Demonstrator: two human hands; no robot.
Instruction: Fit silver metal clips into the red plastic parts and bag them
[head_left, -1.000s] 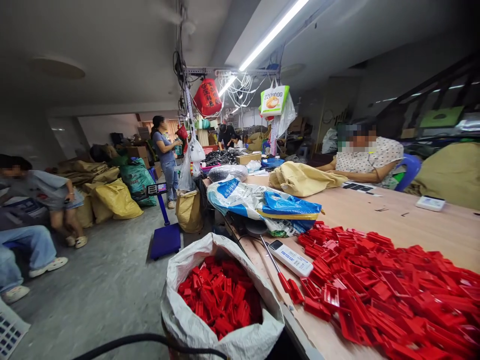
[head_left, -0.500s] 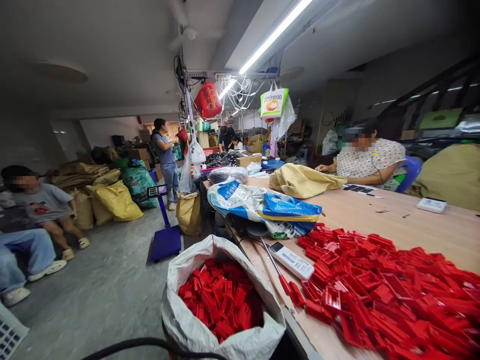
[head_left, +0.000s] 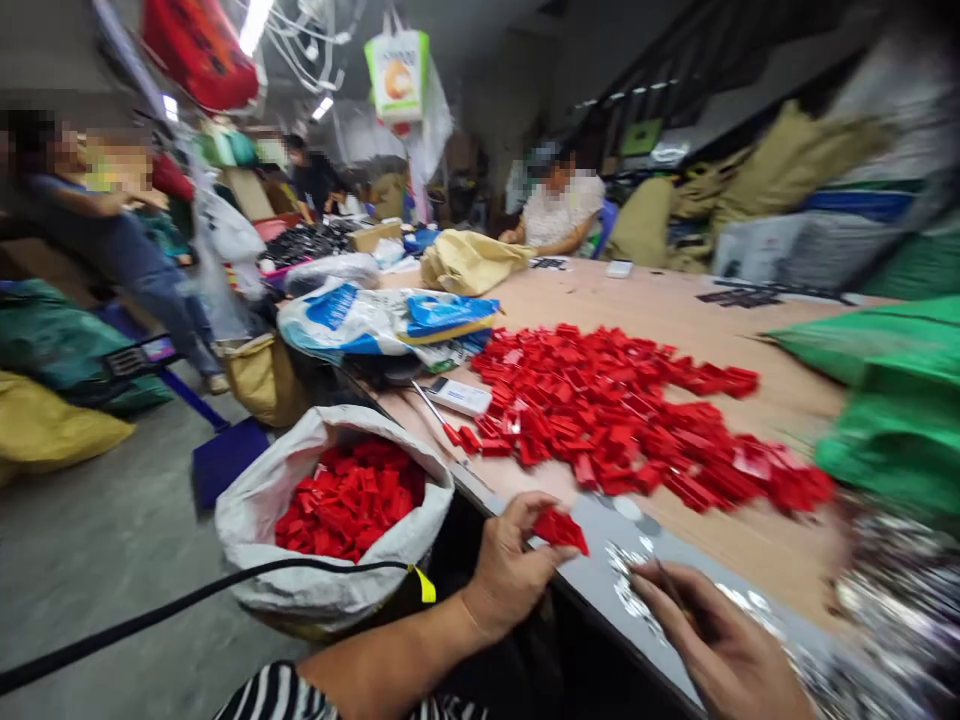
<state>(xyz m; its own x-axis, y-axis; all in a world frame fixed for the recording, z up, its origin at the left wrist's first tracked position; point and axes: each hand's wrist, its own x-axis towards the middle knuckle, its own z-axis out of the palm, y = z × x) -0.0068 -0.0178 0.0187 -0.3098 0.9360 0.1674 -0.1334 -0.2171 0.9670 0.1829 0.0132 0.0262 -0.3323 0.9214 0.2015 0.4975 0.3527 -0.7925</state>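
Near the table's front edge, my left hand (head_left: 516, 560) pinches a red plastic part (head_left: 562, 530) between thumb and fingers. To its right, my right hand (head_left: 712, 635) is closed over small shiny silver pieces (head_left: 630, 585) on a grey strip (head_left: 592, 570). A thin dark edge shows between its fingers, too blurred to name. A wide heap of red plastic parts (head_left: 600, 400) lies on the table beyond both hands. At the left, a white woven sack (head_left: 251, 530) holds many more of these red parts.
A black cable (head_left: 172, 605) crosses before the sack. A white device (head_left: 459, 396) and a screwdriver (head_left: 435, 410) lie beside the heap. Green sacking (head_left: 892, 400) covers the right side. A blue-white bag (head_left: 360, 315) and a seated person (head_left: 562, 210) are farther back.
The view has swung right and down. Both my hands have come into sight, the left with a red plastic part. The green sacking and silver pieces now show.
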